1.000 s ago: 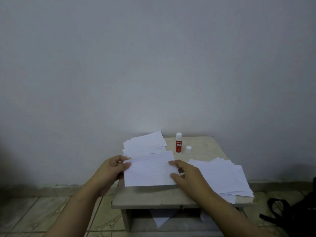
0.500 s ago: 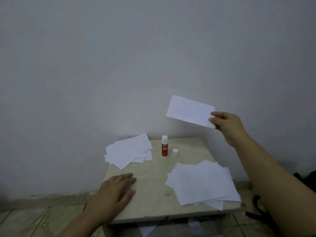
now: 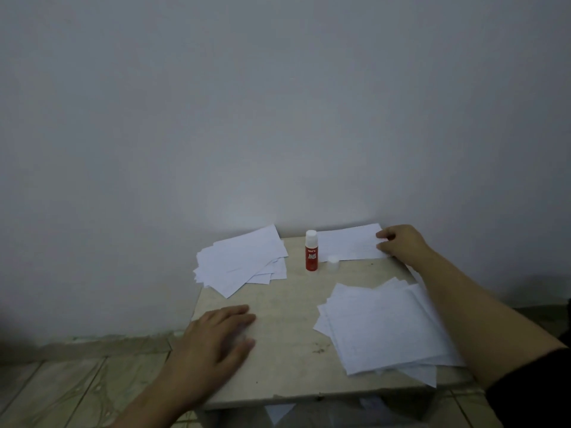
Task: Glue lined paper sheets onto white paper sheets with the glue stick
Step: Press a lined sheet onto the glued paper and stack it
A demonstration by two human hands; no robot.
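A small beige stone-topped table [image 3: 287, 329] stood vs. a plain pale grey-white wall [image 3: 278, 103]; top scuffed, w/ dark specks near its front edge. Beige patterned floor tiles [image 3: 77, 390] lay at lower left, a worn skirting strip [image 3: 102, 342] ran along the wall base. Dark object at far right, unclear.

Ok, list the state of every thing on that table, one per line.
glue stick: upright, uncapped
cap: off, beside the glue stick
far-left pile: loose, fanned
near-right pile: loose, fanned, overhanging the table's edge
single sheet: at the back, pinched by right hand
left hand: flat on table, holding nothing
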